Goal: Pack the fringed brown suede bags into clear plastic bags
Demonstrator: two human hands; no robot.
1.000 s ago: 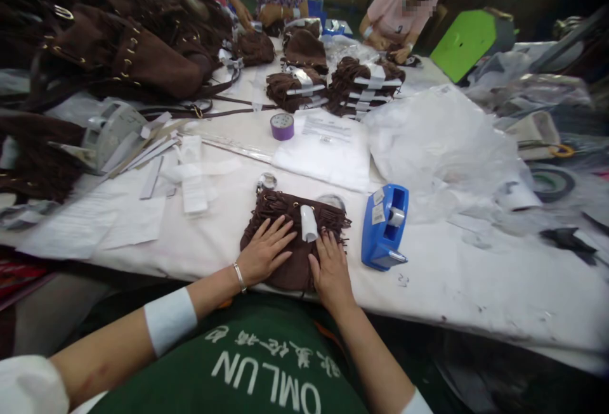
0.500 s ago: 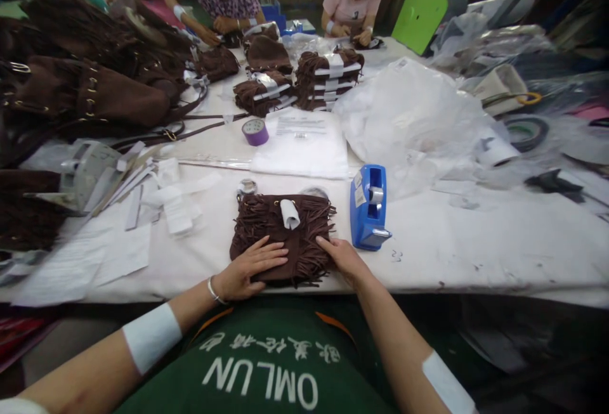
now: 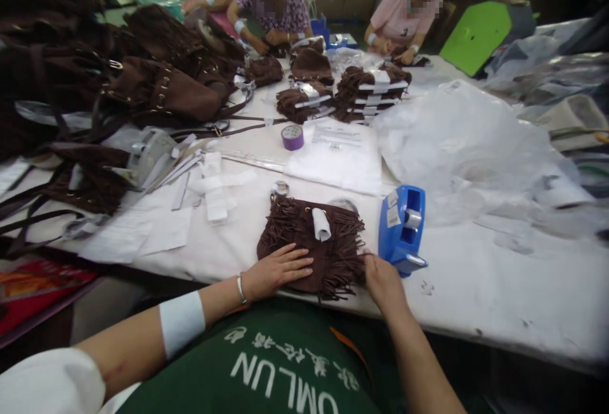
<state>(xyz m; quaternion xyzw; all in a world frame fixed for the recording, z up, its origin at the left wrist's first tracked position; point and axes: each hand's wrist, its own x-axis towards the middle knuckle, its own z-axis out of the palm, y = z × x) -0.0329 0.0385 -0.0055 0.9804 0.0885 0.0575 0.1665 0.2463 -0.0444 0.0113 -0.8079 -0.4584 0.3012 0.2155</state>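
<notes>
A dark brown fringed suede bag lies flat at the table's front edge, with a rolled white paper near its top middle. My left hand rests flat on the bag's lower left part, fingers stretched out. At the bag's right edge, the fingers of my right hand are curled in and pinch strands of the fringe. Just beyond that hand stands a blue tape dispenser with a roll in it. Behind the bag's upper left corner sits a small shiny metal ring-like piece.
Brown bags are heaped at the left. Paper strips, a purple tape roll and a printed plastic sheet lie further in. Stacked fringed bags stand behind. Clear plastic bags spread rightward. Co-workers sit across the table.
The view has swung left, so everything sits further right. My right hand has gone from lying on the fringe to pinching it at the bag's right edge. My left hand stays flat.
</notes>
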